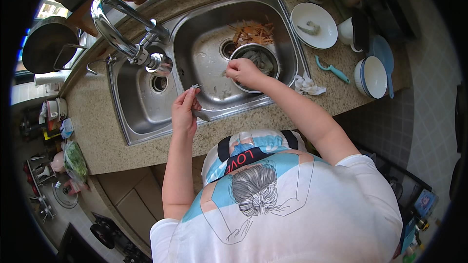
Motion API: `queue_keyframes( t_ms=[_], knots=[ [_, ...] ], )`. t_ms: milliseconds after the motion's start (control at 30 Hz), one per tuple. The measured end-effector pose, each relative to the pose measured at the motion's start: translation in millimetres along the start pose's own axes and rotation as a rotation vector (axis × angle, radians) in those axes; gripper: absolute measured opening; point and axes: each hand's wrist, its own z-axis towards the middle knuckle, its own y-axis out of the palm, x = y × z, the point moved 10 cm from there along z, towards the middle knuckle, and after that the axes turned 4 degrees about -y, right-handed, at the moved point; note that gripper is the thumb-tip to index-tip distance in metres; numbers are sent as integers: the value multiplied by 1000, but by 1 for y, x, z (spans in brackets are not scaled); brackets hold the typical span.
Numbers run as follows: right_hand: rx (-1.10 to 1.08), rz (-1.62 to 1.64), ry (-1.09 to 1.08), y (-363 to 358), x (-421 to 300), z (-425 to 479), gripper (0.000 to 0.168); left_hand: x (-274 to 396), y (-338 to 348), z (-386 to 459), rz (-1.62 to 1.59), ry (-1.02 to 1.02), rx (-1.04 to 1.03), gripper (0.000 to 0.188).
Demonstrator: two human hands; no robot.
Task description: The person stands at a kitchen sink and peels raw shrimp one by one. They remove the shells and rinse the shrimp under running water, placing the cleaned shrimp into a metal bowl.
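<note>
My left hand pinches a raw grey shrimp over the sink's front edge; pale legs or shell bits stick up at the fingertips, and the tail end hangs below. Thumb and fingers of my right hand are drawn together above the large basin, at the left side of a steel bowl. Whatever may lie between those fingertips is too small to make out. Inside the bowl are greyish shrimp or shells, partly covered by my hand. On the counter to the right, a white plate bears shrimp.
Orange peelings lie in the large basin beside its drain. A chrome faucet arches over the small basin. Right of the sink are a crumpled white cloth, a turquoise peeler and stacked bowls.
</note>
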Motion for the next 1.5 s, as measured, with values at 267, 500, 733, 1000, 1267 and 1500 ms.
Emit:
queue_keyframes(
  t_ms=[267, 500, 733, 1000, 1267, 1500],
  knots=[
    [-120, -292, -153, 55, 9, -12, 29, -5, 27, 8, -489, -155, -197, 20],
    [-397, 536, 212, 69, -15, -40, 23, -7, 25, 17, -773, -187, -214, 23],
    [-185, 295, -175, 49, -60, -47, 22, -17, 21, 19, -790, -192, -101, 17],
    [-36, -18, -331, 28, -81, -53, 23, 2, 23, 3, -368, -36, -79, 35],
    [-224, 348, -82, 33, -54, -44, 22, 40, 37, -20, 710, 485, -63, 34],
    [-228, 433, -92, 25, -63, -39, 18, 37, 44, -17, 682, 385, -109, 20]
  ],
)
